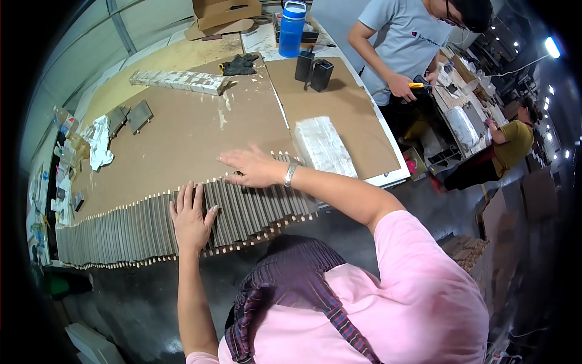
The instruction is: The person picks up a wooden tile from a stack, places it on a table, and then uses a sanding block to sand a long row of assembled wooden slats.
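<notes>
A long row of thin grey-brown wooden slats [130, 225] stands packed side by side along the table's front edge, with pale dowel pegs sticking out at both ends. My left hand [192, 215] lies on top of the row near its middle, fingers stretched toward the far side. Just right of it is a dark gap between slats. Over the far edge of the row my right hand [257, 168] reaches left with fingers extended, slightly blurred by motion. A silver bracelet [291, 175] circles that wrist. Neither hand visibly grips a slat.
A white wrapped block [326, 147] lies beyond my right forearm. Farther off are a long wrapped bar [179, 80], dark gloves [239, 64], two black boxes [321, 75] and a blue bottle [292, 30]. At left sits a white cloth [100, 143]. A co-worker [400, 48] holds a yellow-handled tool.
</notes>
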Motion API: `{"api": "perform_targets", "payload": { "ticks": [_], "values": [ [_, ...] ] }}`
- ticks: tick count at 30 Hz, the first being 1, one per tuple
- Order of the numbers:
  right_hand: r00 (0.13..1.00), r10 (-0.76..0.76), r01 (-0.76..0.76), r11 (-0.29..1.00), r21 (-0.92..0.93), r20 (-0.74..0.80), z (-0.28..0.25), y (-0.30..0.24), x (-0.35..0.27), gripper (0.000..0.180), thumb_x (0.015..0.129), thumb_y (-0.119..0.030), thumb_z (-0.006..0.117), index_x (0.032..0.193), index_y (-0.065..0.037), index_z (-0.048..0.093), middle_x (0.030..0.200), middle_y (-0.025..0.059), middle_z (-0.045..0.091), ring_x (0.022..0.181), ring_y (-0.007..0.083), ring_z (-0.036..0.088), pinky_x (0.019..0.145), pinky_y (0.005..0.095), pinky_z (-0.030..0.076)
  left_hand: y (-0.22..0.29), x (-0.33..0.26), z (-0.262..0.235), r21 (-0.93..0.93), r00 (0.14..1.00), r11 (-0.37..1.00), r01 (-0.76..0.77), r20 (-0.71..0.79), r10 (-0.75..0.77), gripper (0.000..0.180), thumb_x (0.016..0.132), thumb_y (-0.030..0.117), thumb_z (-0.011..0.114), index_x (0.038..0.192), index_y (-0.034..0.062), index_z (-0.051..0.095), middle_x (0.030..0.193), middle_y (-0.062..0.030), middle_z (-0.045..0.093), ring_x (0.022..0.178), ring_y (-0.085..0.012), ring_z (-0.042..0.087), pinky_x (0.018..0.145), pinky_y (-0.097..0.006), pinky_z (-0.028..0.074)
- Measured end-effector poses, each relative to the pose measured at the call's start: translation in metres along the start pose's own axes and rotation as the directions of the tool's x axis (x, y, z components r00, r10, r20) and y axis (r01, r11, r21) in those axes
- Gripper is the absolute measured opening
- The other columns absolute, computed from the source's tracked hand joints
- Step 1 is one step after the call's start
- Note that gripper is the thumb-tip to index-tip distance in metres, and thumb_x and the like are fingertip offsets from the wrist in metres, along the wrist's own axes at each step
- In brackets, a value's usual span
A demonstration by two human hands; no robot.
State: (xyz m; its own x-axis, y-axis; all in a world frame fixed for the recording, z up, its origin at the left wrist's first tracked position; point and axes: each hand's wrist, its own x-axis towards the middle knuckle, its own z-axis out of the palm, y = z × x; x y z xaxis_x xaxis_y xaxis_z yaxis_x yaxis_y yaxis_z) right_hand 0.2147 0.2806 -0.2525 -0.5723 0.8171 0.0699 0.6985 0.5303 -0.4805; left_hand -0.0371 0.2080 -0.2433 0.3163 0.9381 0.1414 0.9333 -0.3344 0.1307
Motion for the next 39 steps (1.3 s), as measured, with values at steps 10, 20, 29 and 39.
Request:
{"api": "perform_targets", "payload": {
  "ticks": [10,20,29,39],
  "values": [
    [0.999,-0.027,0.028,0.999,-0.024,0.028,0.004,0.012,-0.003,0.062,0.093,-0.052,0.053,0.138,-0.010,0.053,0.131,0.0163,0.060,0.123,0.0315,0.055,0.109,0.0480,0.033,0.000,0.001,0.001,-0.012,1.000,1.000,-0.011,-0.016,0.011,0.063,0.091,0.043,0.060,0.146,0.0163,0.045,0.154,-0.0055,0.038,0.143,-0.0276,0.031,0.117,-0.055,0.021],
    [0.955,0.092,-0.229,0.835,0.500,0.283,-0.055,0.078,-0.021,0.042,0.089,-0.028,0.066,0.120,0.000,0.068,0.114,0.0131,0.071,0.105,0.0204,0.065,0.098,0.0301,0.046,-0.006,-0.005,0.007,-0.006,1.000,1.000,-0.008,-0.025,0.008,0.065,0.091,0.043,0.061,0.147,0.0150,0.044,0.155,-0.0073,0.037,0.144,-0.0285,0.031,0.116,-0.058,0.021],
    [0.941,0.017,-0.258,0.683,0.683,0.339,-0.042,0.092,-0.014,0.051,0.084,-0.015,0.071,0.132,-0.005,0.062,0.126,0.0110,0.067,0.110,0.0165,0.061,0.101,0.0291,0.044,0.090,-0.054,-0.011,-0.182,0.979,0.962,-0.201,-0.026,0.200,0.095,0.066,0.035,0.083,0.147,0.0081,0.040,0.156,-0.0113,0.035,0.145,-0.0308,0.030,0.116,-0.061,0.015],
    [0.893,0.005,-0.304,0.743,0.596,0.449,-0.041,0.073,-0.008,0.055,0.080,-0.010,0.074,0.133,-0.011,0.063,0.113,0.0033,0.071,0.091,0.0093,0.061,0.084,0.0244,0.050,0.110,-0.052,0.008,-0.147,0.990,0.981,-0.125,-0.084,0.114,0.086,0.065,0.029,0.086,0.140,0.0087,0.048,0.149,-0.0082,0.044,0.140,-0.0280,0.039,0.113,-0.063,0.022]
  ]
}}
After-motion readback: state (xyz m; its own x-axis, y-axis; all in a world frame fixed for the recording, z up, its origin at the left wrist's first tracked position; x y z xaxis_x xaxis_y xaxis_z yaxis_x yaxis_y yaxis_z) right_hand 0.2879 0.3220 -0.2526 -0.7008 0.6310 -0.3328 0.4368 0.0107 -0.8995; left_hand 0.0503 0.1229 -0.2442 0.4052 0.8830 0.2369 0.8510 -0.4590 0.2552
